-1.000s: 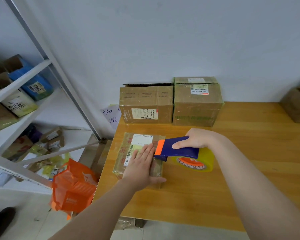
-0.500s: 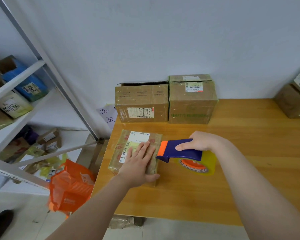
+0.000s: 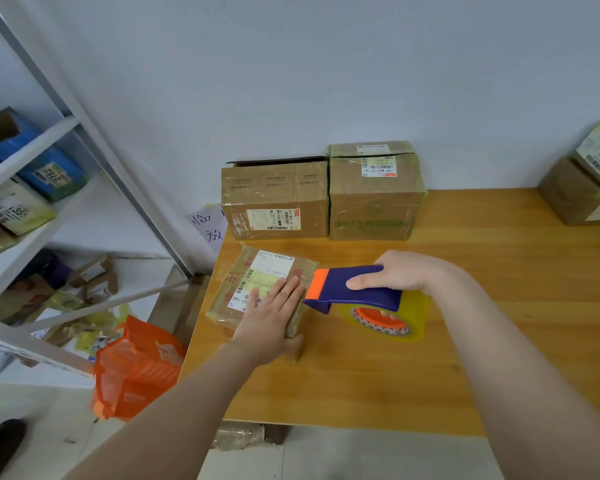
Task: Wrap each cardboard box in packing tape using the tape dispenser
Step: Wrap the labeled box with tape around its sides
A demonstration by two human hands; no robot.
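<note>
Left of centre on the tabletop [image 3: 378, 375]: small taped box [image 3: 253, 282], pinned under the left hand [image 3: 272, 318], fingers [image 3: 284, 292] straight and flat on its top. Just right of it: tape dispenser [image 3: 357, 289], orange nose at the box's right edge, gripped by the right hand [image 3: 402, 275], fingers curled over the blue handle.

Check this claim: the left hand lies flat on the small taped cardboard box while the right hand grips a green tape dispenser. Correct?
No. Head view: the right hand grips a dark blue, orange-tipped tape dispenser, not green; the left hand on the small taped cardboard box is correct.
</note>
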